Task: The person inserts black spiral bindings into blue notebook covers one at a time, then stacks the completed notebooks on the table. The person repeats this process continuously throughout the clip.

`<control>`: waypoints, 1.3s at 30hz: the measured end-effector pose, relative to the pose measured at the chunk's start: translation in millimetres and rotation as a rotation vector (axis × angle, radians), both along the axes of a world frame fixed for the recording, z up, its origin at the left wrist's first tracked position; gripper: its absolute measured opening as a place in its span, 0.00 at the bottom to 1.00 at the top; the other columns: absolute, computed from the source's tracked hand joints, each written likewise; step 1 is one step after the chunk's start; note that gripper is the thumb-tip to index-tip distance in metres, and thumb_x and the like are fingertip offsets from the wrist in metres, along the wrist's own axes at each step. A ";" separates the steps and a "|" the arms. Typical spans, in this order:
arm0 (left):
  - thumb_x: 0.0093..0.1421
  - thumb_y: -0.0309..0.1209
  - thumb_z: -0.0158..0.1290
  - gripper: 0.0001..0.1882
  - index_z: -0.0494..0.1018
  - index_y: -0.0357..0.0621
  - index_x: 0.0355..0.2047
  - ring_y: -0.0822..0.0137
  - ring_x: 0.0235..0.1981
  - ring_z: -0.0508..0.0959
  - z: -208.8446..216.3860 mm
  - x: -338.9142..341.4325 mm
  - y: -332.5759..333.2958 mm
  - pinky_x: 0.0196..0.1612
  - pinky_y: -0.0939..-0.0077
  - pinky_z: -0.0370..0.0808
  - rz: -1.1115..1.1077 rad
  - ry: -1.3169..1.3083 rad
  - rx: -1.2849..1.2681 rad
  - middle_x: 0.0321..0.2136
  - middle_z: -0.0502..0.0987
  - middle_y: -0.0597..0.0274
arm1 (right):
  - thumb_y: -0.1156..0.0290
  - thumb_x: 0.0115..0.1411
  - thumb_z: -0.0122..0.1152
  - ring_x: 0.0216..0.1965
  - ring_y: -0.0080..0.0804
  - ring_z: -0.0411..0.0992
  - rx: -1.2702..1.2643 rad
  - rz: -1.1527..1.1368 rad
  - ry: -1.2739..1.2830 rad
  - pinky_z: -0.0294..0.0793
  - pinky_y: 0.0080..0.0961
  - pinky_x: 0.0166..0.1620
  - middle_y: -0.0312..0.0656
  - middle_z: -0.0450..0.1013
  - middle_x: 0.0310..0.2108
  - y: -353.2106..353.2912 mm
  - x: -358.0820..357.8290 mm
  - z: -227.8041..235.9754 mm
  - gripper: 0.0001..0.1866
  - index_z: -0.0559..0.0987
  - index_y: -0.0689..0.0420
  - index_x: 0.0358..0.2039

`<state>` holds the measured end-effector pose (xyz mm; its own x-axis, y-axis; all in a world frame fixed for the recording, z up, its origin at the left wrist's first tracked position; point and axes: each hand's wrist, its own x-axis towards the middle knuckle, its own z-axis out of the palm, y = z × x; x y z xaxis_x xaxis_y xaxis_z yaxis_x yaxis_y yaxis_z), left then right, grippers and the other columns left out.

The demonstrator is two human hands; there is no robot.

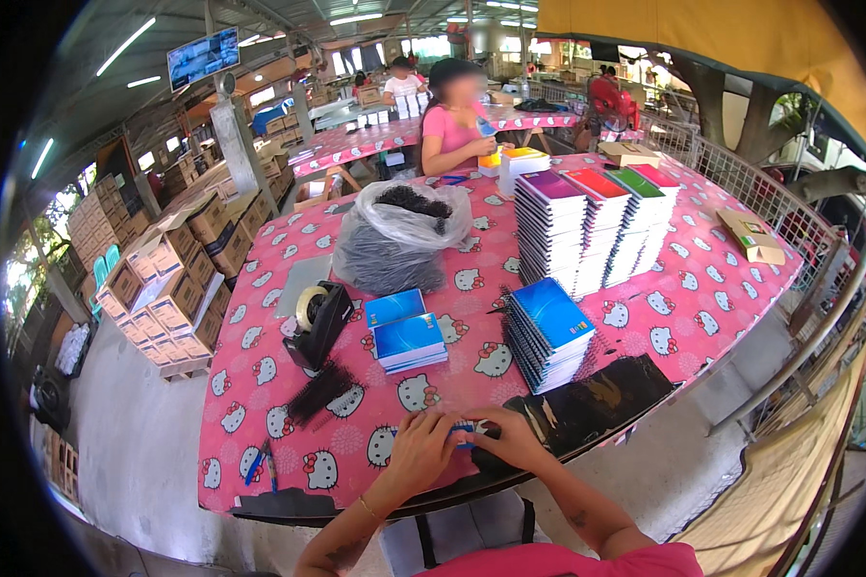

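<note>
At the near edge of the table, my left hand and my right hand close round a small blue-covered notebook. My fingers hide most of it, so I cannot tell how much of its spine is bound. Ahead and to the right stands a stack of blue spiral notebooks. Farther left lie two low piles of blue-covered pads, with no coils showing. Black plastic spiral coils lie loose left of my hands. More coils fill a clear plastic bag at mid-table.
A black tape dispenser stands at the left, with pens nearer me. Tall stacks of purple, red and green notebooks rise behind. A worn black sheet covers the near right edge. Across the table sits a person in pink.
</note>
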<state>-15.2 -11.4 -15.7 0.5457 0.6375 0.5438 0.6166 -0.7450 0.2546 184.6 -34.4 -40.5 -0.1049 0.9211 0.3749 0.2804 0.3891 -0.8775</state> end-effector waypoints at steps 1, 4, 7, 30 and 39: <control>0.63 0.37 0.56 0.11 0.75 0.45 0.42 0.56 0.40 0.78 -2.4 -2.8 2.0 0.56 0.55 0.68 -0.005 0.039 0.001 0.34 0.77 0.60 | 0.75 0.57 0.69 0.37 0.35 0.79 0.011 0.019 0.001 0.78 0.29 0.44 0.46 0.79 0.38 1.7 0.2 -2.2 0.16 0.80 0.61 0.46; 0.63 0.36 0.56 0.10 0.75 0.46 0.41 0.56 0.40 0.78 -6.9 -2.6 -0.6 0.54 0.56 0.70 -0.031 0.032 -0.032 0.34 0.77 0.61 | 0.76 0.58 0.68 0.38 0.33 0.80 -0.014 0.038 0.027 0.79 0.26 0.43 0.46 0.79 0.38 -3.5 4.3 -11.2 0.15 0.81 0.63 0.46; 0.61 0.33 0.58 0.09 0.76 0.45 0.40 0.54 0.38 0.78 -5.1 -0.3 -4.6 0.50 0.57 0.70 -0.033 -0.005 0.087 0.35 0.79 0.58 | 0.76 0.59 0.67 0.37 0.31 0.80 -0.063 0.031 0.060 0.79 0.26 0.42 0.46 0.79 0.36 -4.3 1.8 -2.0 0.13 0.81 0.64 0.44; 0.57 0.29 0.61 0.10 0.77 0.44 0.39 0.56 0.37 0.78 -6.8 -3.9 -1.8 0.43 0.60 0.72 -0.100 -0.056 0.004 0.36 0.78 0.60 | 0.73 0.57 0.67 0.31 0.25 0.78 -0.138 0.306 -0.022 0.77 0.23 0.36 0.43 0.80 0.29 25.9 27.0 -9.2 0.09 0.82 0.63 0.37; 0.55 0.25 0.59 0.14 0.76 0.44 0.43 0.55 0.37 0.78 -1.8 -2.3 -6.4 0.42 0.61 0.73 -0.060 0.015 0.065 0.35 0.78 0.59 | 0.74 0.54 0.65 0.26 0.43 0.76 0.051 -0.100 -0.226 0.75 0.30 0.31 0.47 0.75 0.26 14.2 -6.4 -10.1 0.07 0.78 0.62 0.32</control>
